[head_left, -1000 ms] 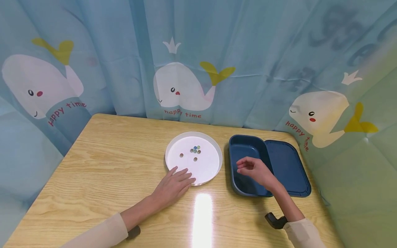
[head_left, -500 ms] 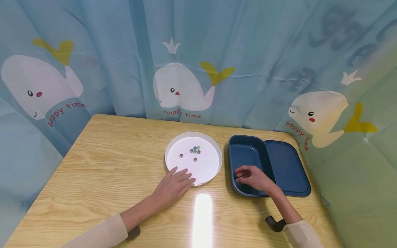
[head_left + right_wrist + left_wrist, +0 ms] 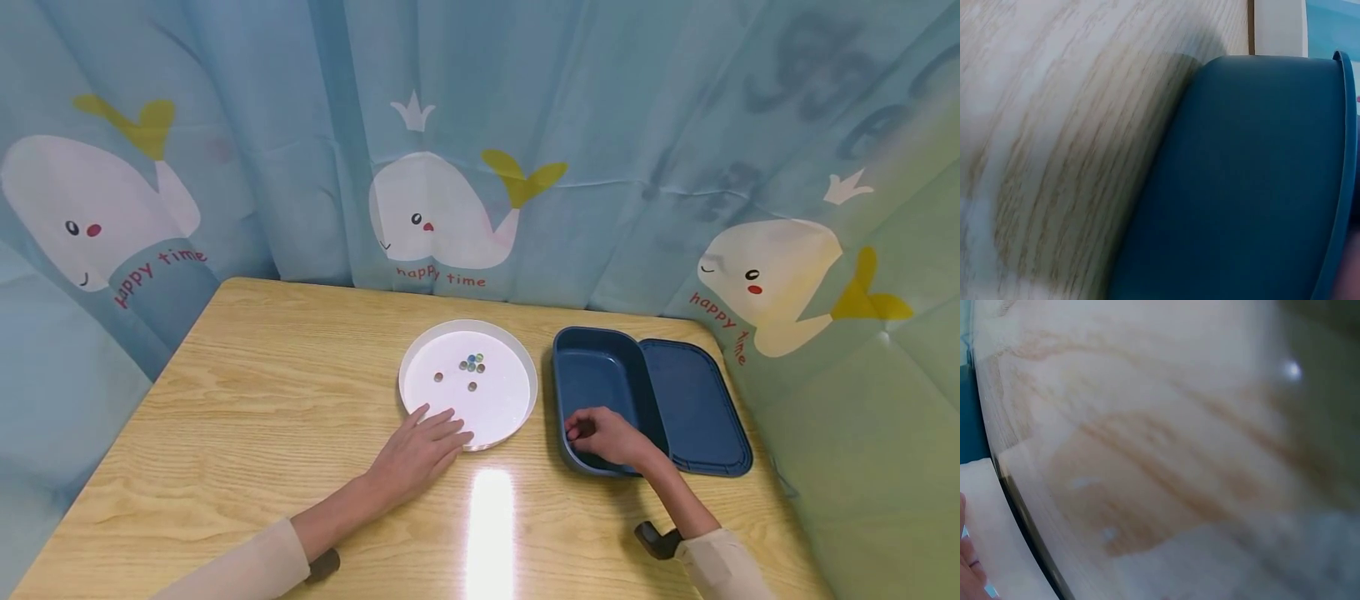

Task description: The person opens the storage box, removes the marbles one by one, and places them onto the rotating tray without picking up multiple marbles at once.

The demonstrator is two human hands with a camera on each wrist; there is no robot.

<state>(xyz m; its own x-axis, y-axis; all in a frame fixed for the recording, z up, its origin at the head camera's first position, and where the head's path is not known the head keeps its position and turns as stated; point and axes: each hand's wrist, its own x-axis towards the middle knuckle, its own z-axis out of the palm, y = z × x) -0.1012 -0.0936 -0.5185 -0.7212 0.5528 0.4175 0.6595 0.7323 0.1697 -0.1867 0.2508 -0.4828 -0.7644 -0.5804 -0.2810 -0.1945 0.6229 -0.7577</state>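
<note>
My left hand [image 3: 412, 457] lies at the near rim of a round white tray [image 3: 420, 400], its fingers stretched over the edge. On the tray sit several small glass marbles [image 3: 472, 367], most clustered toward the back, with a brownish marble [image 3: 438, 377] apart on the left. My right hand [image 3: 611, 435] reaches down inside a dark blue box [image 3: 592, 367], fingers bent near its left wall. Whether those fingertips pinch anything is hidden. The right wrist view mostly shows the outer wall of the box [image 3: 1241, 175].
A flat dark blue lid [image 3: 693, 408] lies right of the box. Everything stands on a wood-grain table [image 3: 285, 375]. Blue curtains [image 3: 615, 125] printed with whales close off the back and sides.
My right hand has sunk lower into the box and shifted slightly toward its near left, fingers more bent. The left hand, tray and marbles stay where they were.
</note>
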